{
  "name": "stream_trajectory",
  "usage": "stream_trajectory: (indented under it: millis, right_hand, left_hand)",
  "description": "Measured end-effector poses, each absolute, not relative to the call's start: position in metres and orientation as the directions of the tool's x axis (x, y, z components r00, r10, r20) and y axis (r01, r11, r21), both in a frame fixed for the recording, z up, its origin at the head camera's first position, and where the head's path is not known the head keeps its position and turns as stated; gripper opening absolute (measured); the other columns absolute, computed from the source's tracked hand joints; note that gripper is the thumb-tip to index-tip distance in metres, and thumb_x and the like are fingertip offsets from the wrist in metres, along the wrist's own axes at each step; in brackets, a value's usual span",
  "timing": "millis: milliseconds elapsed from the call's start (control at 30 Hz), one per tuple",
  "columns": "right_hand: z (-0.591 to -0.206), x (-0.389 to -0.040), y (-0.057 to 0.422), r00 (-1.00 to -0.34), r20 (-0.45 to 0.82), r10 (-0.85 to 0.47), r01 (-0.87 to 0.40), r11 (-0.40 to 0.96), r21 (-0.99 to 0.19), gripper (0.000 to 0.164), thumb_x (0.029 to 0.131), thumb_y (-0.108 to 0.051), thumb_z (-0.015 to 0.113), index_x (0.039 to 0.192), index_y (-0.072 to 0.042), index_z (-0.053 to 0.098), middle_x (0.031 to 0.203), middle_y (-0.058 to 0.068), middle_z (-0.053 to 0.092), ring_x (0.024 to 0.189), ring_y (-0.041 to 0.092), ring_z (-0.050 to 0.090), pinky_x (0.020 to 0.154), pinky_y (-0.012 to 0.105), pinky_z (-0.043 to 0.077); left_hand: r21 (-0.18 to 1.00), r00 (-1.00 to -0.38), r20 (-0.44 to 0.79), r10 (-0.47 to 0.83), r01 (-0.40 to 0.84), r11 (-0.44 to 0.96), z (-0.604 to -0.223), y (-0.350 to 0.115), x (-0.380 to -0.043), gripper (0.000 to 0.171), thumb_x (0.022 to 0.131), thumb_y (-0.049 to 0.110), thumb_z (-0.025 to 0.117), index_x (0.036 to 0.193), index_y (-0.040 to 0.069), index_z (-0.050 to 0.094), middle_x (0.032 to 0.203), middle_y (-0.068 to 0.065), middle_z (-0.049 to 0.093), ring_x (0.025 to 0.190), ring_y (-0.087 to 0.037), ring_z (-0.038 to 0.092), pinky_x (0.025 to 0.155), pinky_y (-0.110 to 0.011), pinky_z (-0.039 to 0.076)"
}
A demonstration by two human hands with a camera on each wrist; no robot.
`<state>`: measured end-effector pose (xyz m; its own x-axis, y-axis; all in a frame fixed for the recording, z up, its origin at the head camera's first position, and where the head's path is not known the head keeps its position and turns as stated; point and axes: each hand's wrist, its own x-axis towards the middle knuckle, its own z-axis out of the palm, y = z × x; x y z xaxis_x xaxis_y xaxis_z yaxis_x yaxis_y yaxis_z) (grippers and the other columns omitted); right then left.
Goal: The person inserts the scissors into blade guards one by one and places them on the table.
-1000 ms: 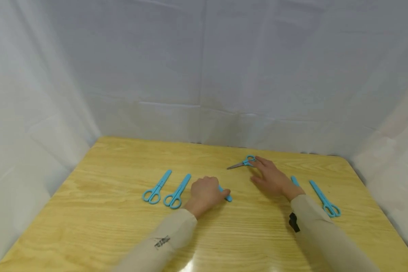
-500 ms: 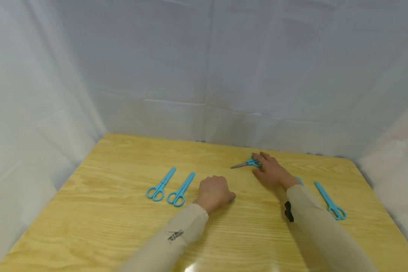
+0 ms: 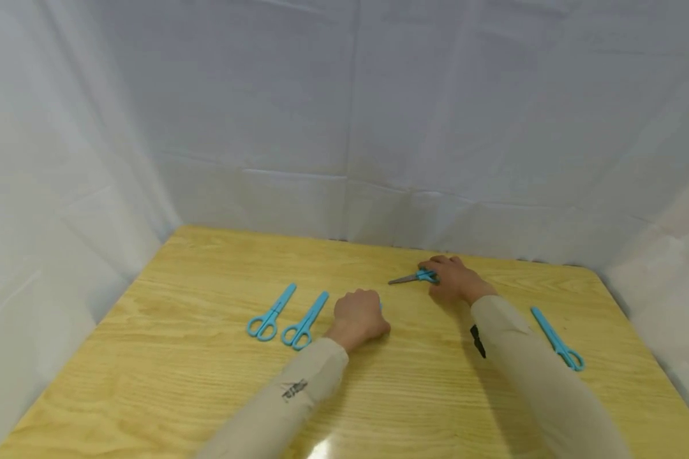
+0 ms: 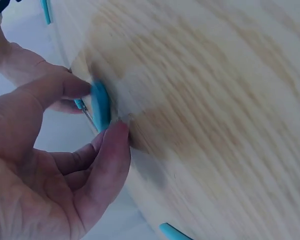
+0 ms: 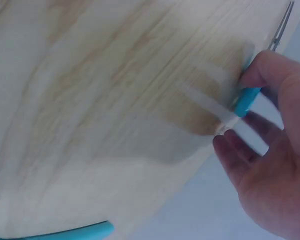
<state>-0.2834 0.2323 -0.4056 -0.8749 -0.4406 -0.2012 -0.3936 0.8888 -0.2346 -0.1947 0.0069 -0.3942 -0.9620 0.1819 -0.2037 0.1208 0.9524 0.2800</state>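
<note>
My left hand (image 3: 358, 315) is over the middle of the table, its back to the head camera. The left wrist view shows its thumb and fingertips pinching a small flat blue blade cover (image 4: 101, 105), close over the wood. Farther back and to the right, my right hand (image 3: 453, 277) holds uncovered scissors (image 3: 403, 279) by their blue handle (image 5: 247, 101), with thumb and fingers at the loops. The bare metal blades are together and point left, toward the left hand. Part of the handle is hidden behind the fingers.
Two blue scissors with covered blades, one farther left (image 3: 270, 312) and one nearer the left hand (image 3: 305, 322), lie on the wooden table (image 3: 166, 357). Another covered pair (image 3: 557, 338) lies right of the right sleeve. White sheeting (image 3: 298, 127) hangs behind the table.
My right fingers have curled in on the scissors' handle. My left hand has shifted slightly, and the blue cover's visible end changed from its thumb side to above its knuckles. The right sleeve now hides another blue piece.
</note>
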Motion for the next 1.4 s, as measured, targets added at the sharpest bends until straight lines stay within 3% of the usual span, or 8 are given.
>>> stream_trajectory:
  millis: [200,367,733,1033,1167,1233,1300,1400]
  right_hand:
    - [-0.401,-0.281,0.226,-0.877,-0.161,-0.452,-0.419,0.885,-0.205,0.045,0.089,-0.01,0.061,0.133,-0.006,0.051,0.134,0.022,0.042,0.117,0.045,0.04,0.092,0.057,0.039]
    - [-0.394,-0.281,0.228,-0.875,-0.198,-0.443,-0.389,0.884,-0.258,0.035,0.087,-0.009,0.062,0.121,-0.006,0.054,0.122,0.021,0.044,0.103,0.036,0.05,0.087,0.05,0.043]
    - [-0.386,-0.276,0.23,-0.864,-0.337,-0.373,-0.28,0.914,-0.294,0.035,0.087,-0.016,0.067,0.118,-0.01,0.052,0.121,0.023,0.036,0.097,0.031,0.046,0.082,0.047,0.042]
    - [-0.396,-0.265,0.239,-0.869,-0.284,-0.406,-0.313,0.894,-0.319,0.029,0.086,-0.012,0.064,0.112,-0.014,0.051,0.115,0.016,0.04,0.087,0.028,0.046,0.071,0.042,0.039]
    - [-0.401,-0.256,0.244,-0.869,-0.22,-0.443,-0.36,0.871,-0.333,0.029,0.088,-0.014,0.064,0.114,-0.013,0.05,0.113,0.014,0.046,0.086,0.025,0.048,0.072,0.042,0.04]
    - [-0.403,-0.25,0.247,-0.868,-0.182,-0.461,-0.385,0.859,-0.338,0.031,0.09,-0.015,0.062,0.119,-0.011,0.051,0.116,0.015,0.047,0.091,0.027,0.052,0.075,0.044,0.043]
    - [-0.403,-0.244,0.25,-0.866,-0.143,-0.48,-0.41,0.843,-0.348,0.033,0.092,-0.016,0.062,0.123,-0.008,0.053,0.119,0.017,0.047,0.097,0.031,0.053,0.078,0.047,0.045]
    - [-0.401,-0.233,0.252,-0.863,-0.094,-0.496,-0.434,0.824,-0.365,0.035,0.094,-0.017,0.06,0.127,-0.006,0.054,0.123,0.018,0.045,0.105,0.034,0.052,0.083,0.05,0.045]
  left_hand:
    - [0.281,-0.96,-0.196,0.198,0.139,0.95,-0.396,0.003,-0.2,0.02,0.081,0.024,0.069,0.072,0.013,0.054,0.07,-0.002,0.054,0.066,-0.02,0.053,0.057,-0.036,0.048]
    - [0.299,-0.954,-0.175,0.245,0.185,0.936,-0.393,0.0,-0.202,0.015,0.083,0.015,0.067,0.074,0.011,0.055,0.068,-0.002,0.053,0.061,-0.017,0.049,0.052,-0.032,0.046]
    - [0.299,-0.949,-0.084,0.304,0.268,0.916,-0.396,-0.012,-0.199,0.022,0.083,0.014,0.067,0.067,0.012,0.051,0.065,-0.001,0.05,0.057,-0.015,0.048,0.049,-0.031,0.044]
    - [0.486,-0.94,0.011,0.341,0.303,0.82,-0.403,-0.049,-0.203,0.031,0.09,0.004,0.055,0.06,0.01,0.052,0.053,0.002,0.038,0.045,-0.01,0.032,0.044,-0.024,0.03]
    - [0.524,-0.945,0.077,0.317,0.308,0.794,-0.402,-0.064,-0.202,0.018,0.093,0.011,0.057,0.078,0.008,0.067,0.065,0.003,0.055,0.053,-0.01,0.046,0.051,-0.026,0.04]
    - [0.547,-0.946,0.078,0.314,0.304,0.78,-0.4,-0.069,-0.2,0.013,0.094,0.014,0.059,0.096,0.007,0.069,0.08,0.001,0.064,0.065,-0.012,0.056,0.06,-0.029,0.048]
    - [0.573,-0.944,0.071,0.323,0.303,0.761,-0.398,-0.074,-0.199,0.019,0.095,0.016,0.059,0.109,0.006,0.067,0.094,-0.002,0.067,0.076,-0.014,0.06,0.069,-0.033,0.051]
    - [0.661,-0.938,0.037,0.345,0.282,0.696,-0.393,-0.079,-0.196,0.024,0.096,0.014,0.058,0.116,0.004,0.063,0.097,-0.007,0.066,0.077,-0.016,0.063,0.068,-0.034,0.052]
